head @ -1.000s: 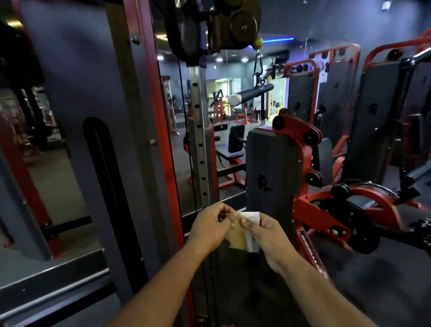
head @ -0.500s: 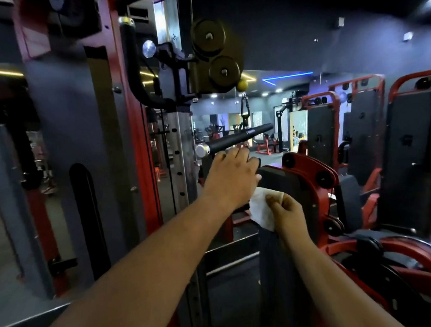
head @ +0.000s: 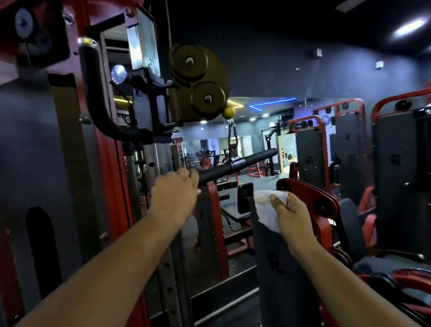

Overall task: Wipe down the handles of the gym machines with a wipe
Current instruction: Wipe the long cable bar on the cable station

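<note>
Left hand, arm extended toward 12 o'clock: fingers curled over the near end of the black bar handle, back of hand to the camera, thumb hidden. Right hand, at 3 o'clock of the left and well apart from it: fingers folded round a crumpled white wipe, thumb pressed on top; wipe bulging out at 9 o'clock of the fist, clear of the bar. Bar handle: long axis running from the left hand up toward 2 o'clock, free end pointing away into the room, hung near its middle from a strap and clip below a yellow ball. Above, at 12 o'clock: twin pulley wheels on the red upright. Behind the right hand: grey pad and red frame of the neighbouring machine
</note>
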The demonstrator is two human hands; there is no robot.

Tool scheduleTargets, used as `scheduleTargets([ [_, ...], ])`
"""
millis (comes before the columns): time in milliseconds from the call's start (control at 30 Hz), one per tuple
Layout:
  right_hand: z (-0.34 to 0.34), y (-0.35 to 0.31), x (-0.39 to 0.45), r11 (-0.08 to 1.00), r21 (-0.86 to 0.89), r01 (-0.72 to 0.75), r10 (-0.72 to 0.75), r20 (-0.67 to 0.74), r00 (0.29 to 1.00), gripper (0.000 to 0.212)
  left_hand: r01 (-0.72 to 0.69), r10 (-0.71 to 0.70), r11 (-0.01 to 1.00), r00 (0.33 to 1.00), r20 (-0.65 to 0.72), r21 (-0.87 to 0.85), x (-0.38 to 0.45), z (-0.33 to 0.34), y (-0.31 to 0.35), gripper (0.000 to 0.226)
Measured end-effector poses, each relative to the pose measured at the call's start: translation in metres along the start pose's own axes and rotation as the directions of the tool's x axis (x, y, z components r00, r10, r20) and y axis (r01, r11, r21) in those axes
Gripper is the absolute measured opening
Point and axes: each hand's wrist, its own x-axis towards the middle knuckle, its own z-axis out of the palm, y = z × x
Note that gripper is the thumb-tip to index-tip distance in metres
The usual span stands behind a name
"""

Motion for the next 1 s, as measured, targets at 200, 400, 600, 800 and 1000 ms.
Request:
scheduleTargets([
  [200, -0.008, 0.009, 0.069, 0.98, -0.167, 0.111, -0.12, -0.045, 0.992, 0.018, 0.011, -0.011, 1.0, 1.0, 0.02, -0.016, 0.037, 0.025, 0.007, 0.072],
  [400, -0.014, 0.001, 0.141, 0.829, -0.432, 0.356, -0.374, 0.044, 0.926, 0.015, -0.015, 0.024, 0.991, 0.998, 0.063, -0.131, 0.099, 0.038, 0.056, 0.083],
  [600, -0.045, -0.008, 0.228, 0.773, -0.471, 0.425, -0.54, -0.136, 0.831, 0.028, -0.002, 0.02, 0.975, 0.996, 0.082, -0.222, 0.146, 0.058, 0.082, 0.077],
  [800, -0.036, 0.024, 0.276, 0.612, -0.695, 0.378, -0.548, -0.028, 0.836, 0.032, -0.004, 0.006, 0.988, 1.0, 0.012, -0.153, 0.149, 0.07, 0.086, 0.081],
  [1000, 0.03, 0.061, 0.235, 0.748, -0.572, 0.335, -0.375, 0.052, 0.925, 0.036, 0.028, -0.025, 0.995, 0.999, 0.034, -0.097, 0.145, 0.068, 0.082, 0.075],
])
